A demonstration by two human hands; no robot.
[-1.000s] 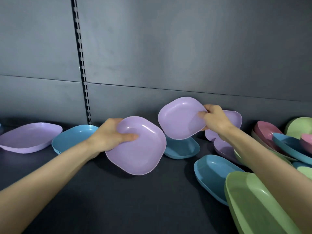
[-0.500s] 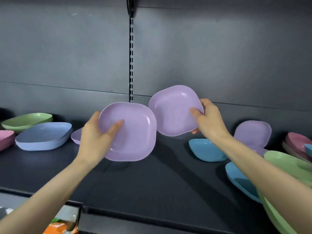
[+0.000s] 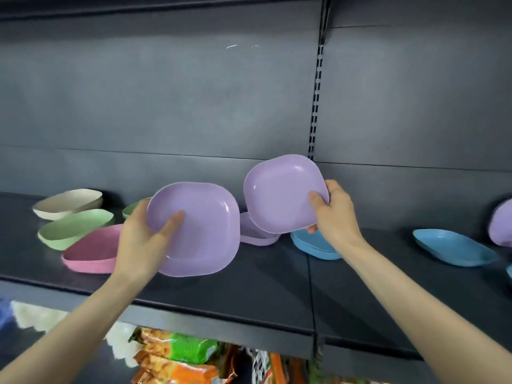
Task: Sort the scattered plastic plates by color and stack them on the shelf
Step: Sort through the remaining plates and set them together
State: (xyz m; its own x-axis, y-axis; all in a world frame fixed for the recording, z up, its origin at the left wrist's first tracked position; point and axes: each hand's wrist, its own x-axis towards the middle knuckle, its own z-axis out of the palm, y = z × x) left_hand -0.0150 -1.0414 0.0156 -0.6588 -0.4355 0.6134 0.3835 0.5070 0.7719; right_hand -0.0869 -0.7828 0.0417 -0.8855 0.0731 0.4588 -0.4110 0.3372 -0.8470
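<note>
Shelf stock, as you hold it:

1. Your left hand (image 3: 141, 242): grips the left purple plate (image 3: 199, 231) by its left rim, thumb laid across the inner face, fingers hidden behind it. The plate is tilted with its face toward you, above the front half of the shelf (image 3: 263, 286)
2. Your right hand (image 3: 336, 214): pinches the right purple plate (image 3: 279, 192) at its right corner, thumb on the inner face, fingers behind. It is held higher than the left one and tilted toward you. Its lower left edge is just beside the left plate's upper right corner, with a narrow gap between them
3. Lying purple plate (image 3: 255, 234): on the shelf, behind and between the two held plates, mostly hidden
4. Near blue plate (image 3: 313, 245): on the shelf, under your right hand, partly covered by your wrist
5. Far blue plate (image 3: 454, 248): on the shelf, well to the right
6. Edge purple plate (image 3: 502, 225): at the right edge of view, tilted up and cut off
7. Left group, back to front: cream plate (image 3: 66, 203), green plate (image 3: 72, 227), pink plate (image 3: 91, 250). The pink one is partly behind your left hand. A second green plate (image 3: 133, 209) shows just above that hand
8. Slotted rail (image 3: 317, 92): upright on the back panel, above the right purple plate
9. Packets (image 3: 180, 353): below the shelf, orange and green, blurred
</note>
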